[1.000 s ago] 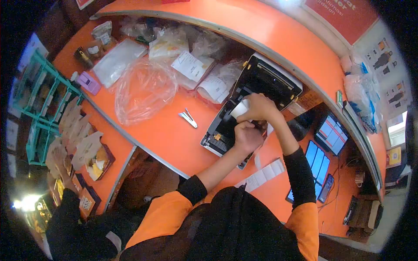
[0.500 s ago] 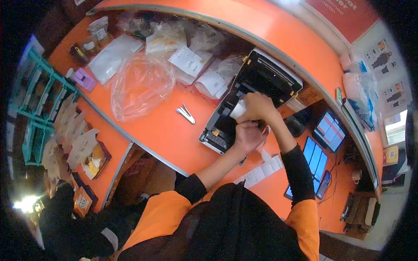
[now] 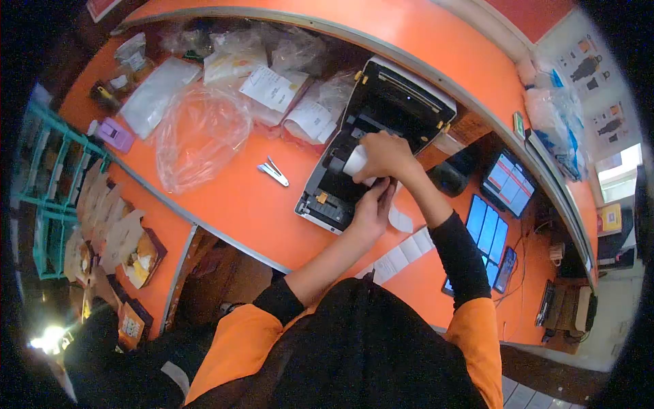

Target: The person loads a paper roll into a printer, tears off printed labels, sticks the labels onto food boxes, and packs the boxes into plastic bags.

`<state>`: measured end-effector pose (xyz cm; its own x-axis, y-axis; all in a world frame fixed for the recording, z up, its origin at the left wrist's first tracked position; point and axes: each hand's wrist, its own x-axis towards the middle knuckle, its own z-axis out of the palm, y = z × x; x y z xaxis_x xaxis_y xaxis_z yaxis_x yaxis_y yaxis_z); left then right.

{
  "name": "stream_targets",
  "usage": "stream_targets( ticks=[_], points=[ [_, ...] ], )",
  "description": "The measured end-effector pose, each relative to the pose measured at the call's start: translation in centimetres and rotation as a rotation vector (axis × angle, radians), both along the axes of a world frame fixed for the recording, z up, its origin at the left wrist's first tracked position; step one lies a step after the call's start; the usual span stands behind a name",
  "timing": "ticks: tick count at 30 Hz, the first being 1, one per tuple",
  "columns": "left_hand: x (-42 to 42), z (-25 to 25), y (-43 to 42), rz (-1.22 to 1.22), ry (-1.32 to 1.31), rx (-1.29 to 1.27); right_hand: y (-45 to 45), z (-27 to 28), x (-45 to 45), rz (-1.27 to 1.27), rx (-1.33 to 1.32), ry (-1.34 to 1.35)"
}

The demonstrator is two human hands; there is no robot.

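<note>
A printer (image 3: 402, 95) with a black inside and a white edge stands on the orange counter, its lid raised. In its bay is a white paper roll (image 3: 355, 161). My right hand (image 3: 388, 157) curls over the roll's upper side, fingers closed on it. Lower down, my left hand (image 3: 370, 210) grips the near end of the roll, its fingertips partly hidden under the right hand. A loose strip of paper (image 3: 400, 221) hangs beside my left wrist, and a printed paper strip (image 3: 398, 259) lies folded on the counter below.
Left of the printer lies a small white stapler (image 3: 273, 172), near a clear plastic bag (image 3: 203, 140). Bagged items with receipts (image 3: 269, 88) line the back. To the right stand tablets (image 3: 486, 232) and a phone (image 3: 505, 269). Another person's sleeve (image 3: 102, 327) is near open food boxes (image 3: 144, 258).
The view has shifted, so the counter sits farther left. My right hand has moved slightly off the roll's side, showing more white paper, and my left hand has come closer under it.
</note>
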<state>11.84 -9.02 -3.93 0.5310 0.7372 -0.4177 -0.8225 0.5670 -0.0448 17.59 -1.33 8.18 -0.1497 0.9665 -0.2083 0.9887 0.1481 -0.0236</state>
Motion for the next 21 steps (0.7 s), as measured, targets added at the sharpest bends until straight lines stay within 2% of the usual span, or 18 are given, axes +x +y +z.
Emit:
stream_targets(
  ticks=[2,5,6,10,12,16,19,21],
  points=[
    [-0.1,0.6,0.1,0.011,0.109,-0.025,0.1,0.3,0.1,-0.009,-0.017,0.016],
    [-1.0,3.1,0.2,-0.007,0.124,-0.095,0.2,-0.3,0.3,0.005,-0.013,0.020],
    [-0.8,0.8,0.8,-0.066,0.102,-0.143,0.3,-0.5,0.4,0.027,0.012,0.005],
    [-0.8,0.3,0.7,-0.041,0.039,-0.166,0.0,-0.1,0.2,0.056,0.001,0.024],
    [-1.1,0.3,0.4,-0.027,0.092,0.000,0.0,0.3,0.0,0.027,-0.039,-0.021],
    [-0.9,-0.8,0.8,-0.090,0.082,-0.033,-0.3,-0.3,0.3,0.059,0.011,-0.002],
    [-1.0,0.2,0.5,-0.141,0.171,-0.096,-0.7,-0.5,0.3,0.034,0.029,0.002],
    [-0.5,1.2,-0.1,-0.084,0.325,-0.074,-1.4,-0.4,0.2,0.040,0.139,0.100]
  ],
)
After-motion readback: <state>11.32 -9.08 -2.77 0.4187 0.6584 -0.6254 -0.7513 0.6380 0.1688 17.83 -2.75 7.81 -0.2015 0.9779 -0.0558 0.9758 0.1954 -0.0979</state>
